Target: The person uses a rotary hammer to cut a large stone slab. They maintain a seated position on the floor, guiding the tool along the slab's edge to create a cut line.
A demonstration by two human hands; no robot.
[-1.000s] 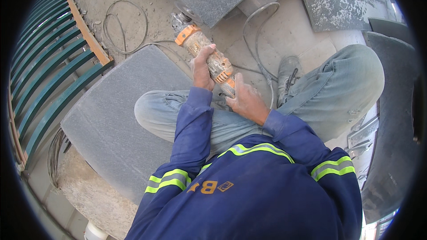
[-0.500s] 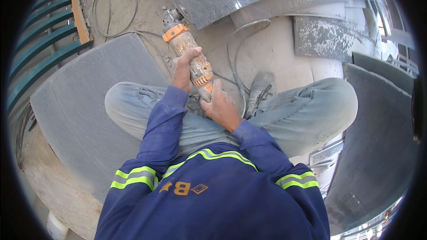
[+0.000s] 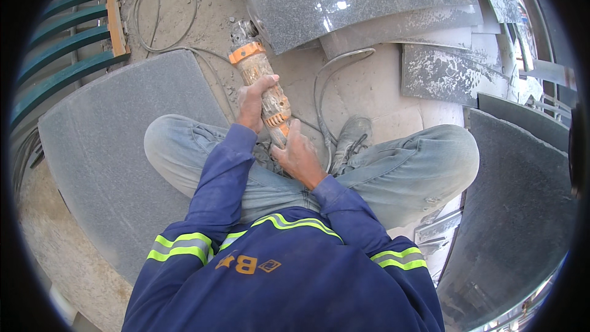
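A dusty orange-and-grey angle grinder [image 3: 260, 74] lies slantwise between my hands, its head pointing away from me. My left hand [image 3: 252, 103] is wrapped round the middle of its body. Farther back, my right hand [image 3: 299, 155] grips the rear end near the orange vents. The grinder's head reaches the near left edge of a dark grey stone slab [image 3: 362, 0], and the disc is mostly hidden there. Dust coats both hands.
Another grey slab [image 3: 129, 123] lies at my left, and a dark slab [image 3: 510, 209] at my right. Stacked slab pieces [image 3: 452, 71] stand at far right. A looped cable [image 3: 195, 9] and stone chips are on the ground. Green slats [image 3: 67, 49] rise at far left.
The view has shifted slightly, so the slabs and my legs sit a little differently. Both hands keep their grip on the grinder, whose head stays by the far slab's edge.
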